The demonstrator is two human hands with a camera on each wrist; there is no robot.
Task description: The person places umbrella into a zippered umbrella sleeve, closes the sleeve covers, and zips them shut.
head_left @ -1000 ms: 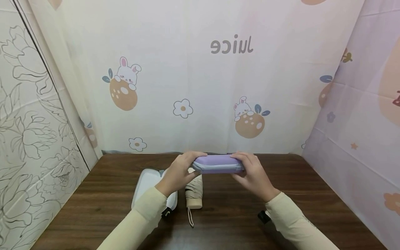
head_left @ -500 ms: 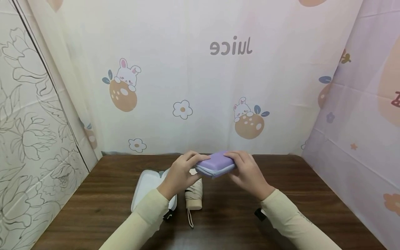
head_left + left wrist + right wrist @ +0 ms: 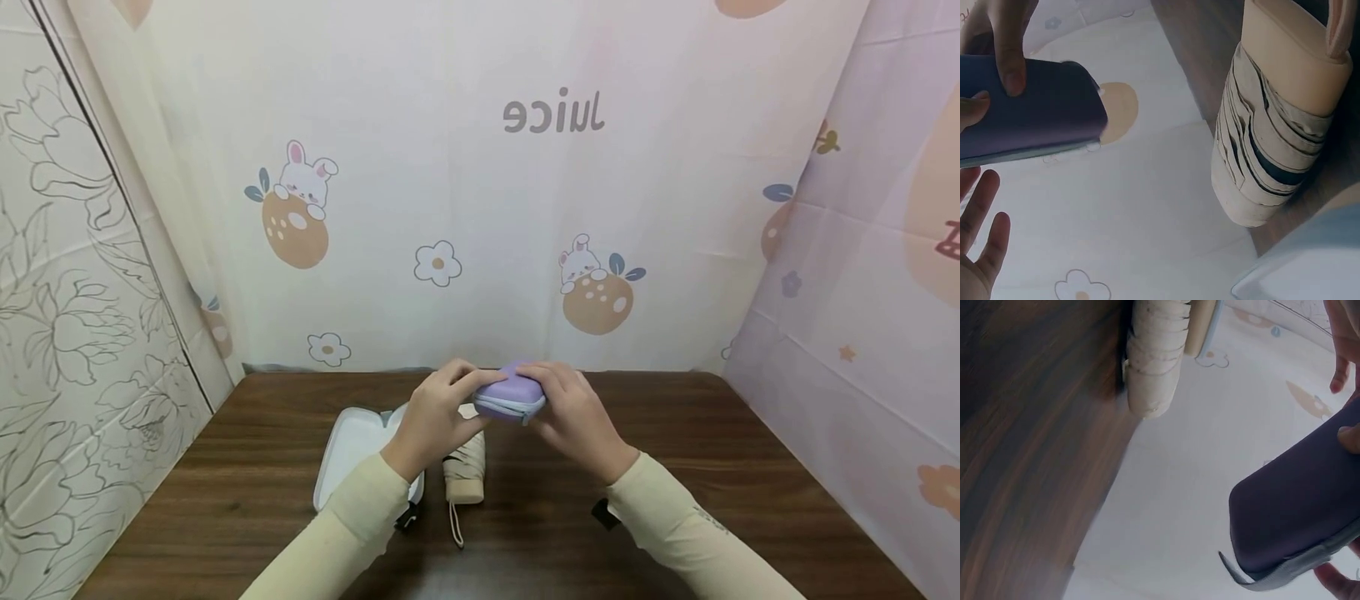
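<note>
A purple zippered case [image 3: 510,392] with a pale zip band is held up above the table by both hands. My left hand [image 3: 437,414] grips its left side, fingers on top and thumb below. On the other side my right hand [image 3: 576,417] holds it in the same way. The zip looks closed along the edge that faces me, and its pull hangs at the near corner. Close up, the case fills part of the left wrist view [image 3: 1035,112] and the right wrist view [image 3: 1304,494].
Below the left hand a folded beige umbrella [image 3: 465,467] with a wrist loop lies on the dark wooden table [image 3: 540,533]. Left of it lies an open white case or tray [image 3: 352,450], partly hidden by the left arm. A printed curtain [image 3: 450,167] hangs behind the table.
The purple case has turned from lying broadside to pointing one narrow end toward me. The right hand has moved left with it, and both hands keep hold.
</note>
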